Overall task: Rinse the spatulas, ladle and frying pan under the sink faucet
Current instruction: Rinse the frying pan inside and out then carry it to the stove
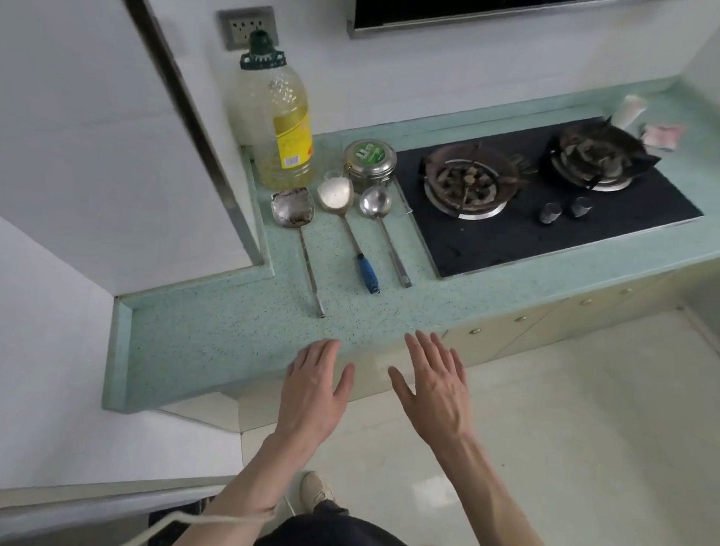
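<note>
Nothing is gripped: the left hand (315,387) and the right hand (435,391) are held flat with fingers straight at the near edge of the speckled green countertop (217,335). Beyond the fingertips, three steel utensils are laid side by side, bowls pointed away toward the wall and handles run back toward the hands: farthest left the longest, a stained spatula (292,208); then a blue-handled spatula (336,193) dusted white; then the shortest, a shiny ladle (376,199).
</note>
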Tool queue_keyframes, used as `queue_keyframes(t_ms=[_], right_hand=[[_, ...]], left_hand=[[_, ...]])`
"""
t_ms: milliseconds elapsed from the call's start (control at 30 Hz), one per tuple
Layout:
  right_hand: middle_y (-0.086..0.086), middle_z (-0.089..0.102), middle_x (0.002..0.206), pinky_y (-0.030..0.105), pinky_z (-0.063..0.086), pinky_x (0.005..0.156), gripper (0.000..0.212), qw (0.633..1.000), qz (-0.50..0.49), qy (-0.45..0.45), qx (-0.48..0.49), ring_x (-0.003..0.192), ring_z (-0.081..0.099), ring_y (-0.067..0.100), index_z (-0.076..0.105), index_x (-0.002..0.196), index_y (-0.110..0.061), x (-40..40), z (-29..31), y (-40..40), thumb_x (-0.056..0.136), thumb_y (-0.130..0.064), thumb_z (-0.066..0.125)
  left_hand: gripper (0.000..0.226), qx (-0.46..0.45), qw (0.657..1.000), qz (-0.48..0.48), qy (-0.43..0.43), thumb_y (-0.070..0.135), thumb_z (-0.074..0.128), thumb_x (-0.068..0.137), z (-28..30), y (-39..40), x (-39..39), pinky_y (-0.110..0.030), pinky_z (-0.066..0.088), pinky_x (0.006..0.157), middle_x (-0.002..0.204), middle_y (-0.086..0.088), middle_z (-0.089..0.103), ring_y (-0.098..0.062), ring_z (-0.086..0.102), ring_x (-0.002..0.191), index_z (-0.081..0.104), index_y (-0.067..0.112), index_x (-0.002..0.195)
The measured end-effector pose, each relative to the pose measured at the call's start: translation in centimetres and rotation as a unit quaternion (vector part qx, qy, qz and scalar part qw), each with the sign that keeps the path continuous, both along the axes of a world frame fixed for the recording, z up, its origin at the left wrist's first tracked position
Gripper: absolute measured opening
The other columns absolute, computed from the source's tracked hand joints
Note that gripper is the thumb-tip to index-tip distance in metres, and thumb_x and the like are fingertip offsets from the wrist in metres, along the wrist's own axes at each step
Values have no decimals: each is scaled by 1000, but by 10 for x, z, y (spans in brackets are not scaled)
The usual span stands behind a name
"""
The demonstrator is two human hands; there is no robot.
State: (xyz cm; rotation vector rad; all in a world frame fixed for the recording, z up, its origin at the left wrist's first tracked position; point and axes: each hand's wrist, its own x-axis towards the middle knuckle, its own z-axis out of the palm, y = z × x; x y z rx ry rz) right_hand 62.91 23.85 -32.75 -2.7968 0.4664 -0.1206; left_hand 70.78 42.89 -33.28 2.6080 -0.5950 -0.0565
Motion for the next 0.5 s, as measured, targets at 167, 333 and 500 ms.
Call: queue_keyframes(t_ms=[167, 333, 500], right_hand=[[3, 45, 160, 46, 28, 125, 68, 997, -49, -34, -44, 152, 36, 24, 41, 156, -17, -43, 37, -56, 103, -60, 35], [4, 47, 159, 45, 29, 124, 68, 993, -78, -59, -64, 151, 37, 25, 43, 155, -17, -86, 63, -109, 104, -61, 37], [4, 51, 156, 45, 30, 123, 67, 987, -112, -94, -66, 149, 40, 25, 45, 154, -17, -125, 75, -150, 104, -60, 39]], left_hand=[[53, 18, 993, -70, -91, 45, 44, 105, 35, -57, -31, -47, 38, 115, 151, -5, 52, -25, 42, 144, 49, 12, 147], [56, 21, 986, -113, -122, 47, 42, 105, 60, -113, -60, -49, 33, 118, 151, -5, 52, -25, 41, 145, 47, 12, 149], [56, 3, 982, -119, -148, 48, 43, 105, 76, -168, -99, -50, 36, 115, 146, -7, 56, -27, 45, 142, 51, 10, 145]])
